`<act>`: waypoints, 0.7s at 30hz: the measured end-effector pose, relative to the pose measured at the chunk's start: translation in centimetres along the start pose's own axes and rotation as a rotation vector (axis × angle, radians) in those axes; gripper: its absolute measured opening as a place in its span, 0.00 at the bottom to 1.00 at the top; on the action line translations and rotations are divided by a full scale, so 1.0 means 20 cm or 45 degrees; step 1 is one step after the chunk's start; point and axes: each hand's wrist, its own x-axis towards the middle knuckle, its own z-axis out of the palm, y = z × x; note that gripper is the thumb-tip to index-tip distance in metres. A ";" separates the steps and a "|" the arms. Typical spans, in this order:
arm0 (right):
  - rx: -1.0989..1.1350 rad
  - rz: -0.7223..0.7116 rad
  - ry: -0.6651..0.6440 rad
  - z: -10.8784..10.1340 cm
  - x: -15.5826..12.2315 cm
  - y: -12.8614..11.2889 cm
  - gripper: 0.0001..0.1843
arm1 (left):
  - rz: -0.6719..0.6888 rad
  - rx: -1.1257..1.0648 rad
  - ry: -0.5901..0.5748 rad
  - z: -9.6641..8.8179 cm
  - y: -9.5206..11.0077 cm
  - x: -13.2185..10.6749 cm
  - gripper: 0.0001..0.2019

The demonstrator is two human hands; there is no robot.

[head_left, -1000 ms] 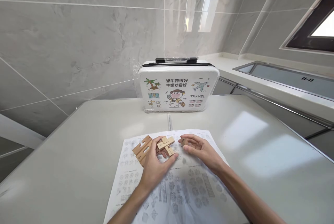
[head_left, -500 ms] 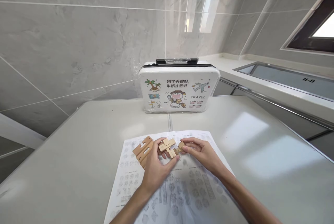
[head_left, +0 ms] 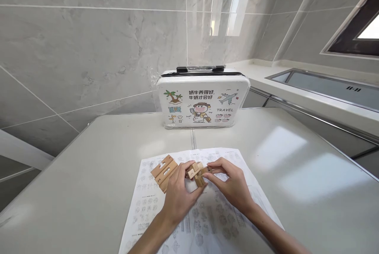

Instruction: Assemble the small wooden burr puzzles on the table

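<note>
A small cluster of interlocked wooden puzzle pieces (head_left: 196, 172) is held just above a printed instruction sheet (head_left: 204, 222). My left hand (head_left: 179, 195) grips the cluster from the left, thumb underneath. From the right, my right hand (head_left: 231, 185) pinches a small wooden piece (head_left: 205, 169) pressed against the cluster. Loose notched wooden bars (head_left: 164, 172) lie on the sheet beside my left hand.
The sheet lies on a pale grey table (head_left: 89, 175). A white cartoon-printed case (head_left: 203, 98) with a black handle stands at the table's back edge against the tiled wall. A counter with a steel sink (head_left: 325, 86) runs along the right.
My right hand brought its small piece leftward from the sheet to the cluster. Both hands drew slightly nearer to me with the pieces joined.
</note>
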 end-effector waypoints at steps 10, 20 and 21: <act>-0.127 -0.232 0.045 0.03 -0.02 0.02 0.11 | -0.007 -0.044 -0.008 -0.01 0.01 0.00 0.25; -0.141 -0.286 -0.027 0.03 -0.04 0.02 0.09 | 0.088 -0.020 -0.020 0.01 -0.01 0.00 0.21; -0.142 -0.307 -0.027 0.03 -0.04 0.02 0.08 | 0.071 -0.016 -0.036 0.00 -0.01 -0.01 0.21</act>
